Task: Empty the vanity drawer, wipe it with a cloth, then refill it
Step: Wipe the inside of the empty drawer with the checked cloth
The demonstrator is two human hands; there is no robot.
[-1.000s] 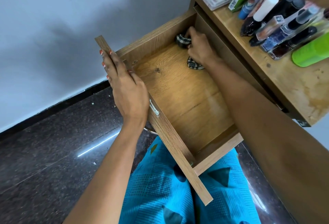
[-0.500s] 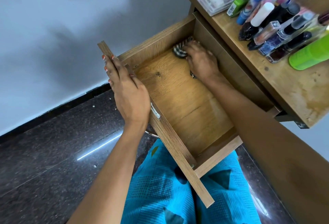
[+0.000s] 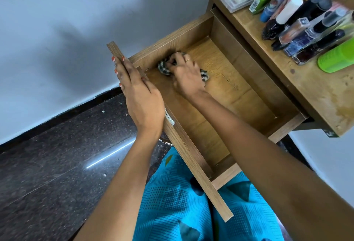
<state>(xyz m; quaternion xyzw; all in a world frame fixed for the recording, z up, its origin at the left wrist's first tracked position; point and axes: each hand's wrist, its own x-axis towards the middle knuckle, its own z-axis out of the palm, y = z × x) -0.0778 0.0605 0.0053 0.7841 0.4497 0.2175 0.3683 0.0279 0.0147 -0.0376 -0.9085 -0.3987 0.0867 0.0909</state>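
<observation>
Head view: drawer point(image 3: 239, 95) pulled out, wooden floor showing; left hand point(image 3: 139, 95) lies flat on the drawer's front panel, fingers straight and together, holding nothing; right hand point(image 3: 184, 74) just right of the left fingertips, inside the drawer near its corner, fingers curled round a bunched checked cloth point(image 3: 163, 67), pressing it to the drawer floor; cloth ends show either side of the right hand; bottles point(image 3: 306, 30) crowd the vanity top point(image 3: 316, 91), well right of the right hand.

Left hand point(image 3: 142, 99) flat and straight-fingered; right hand point(image 3: 186, 77) curled tight, knuckles up.
</observation>
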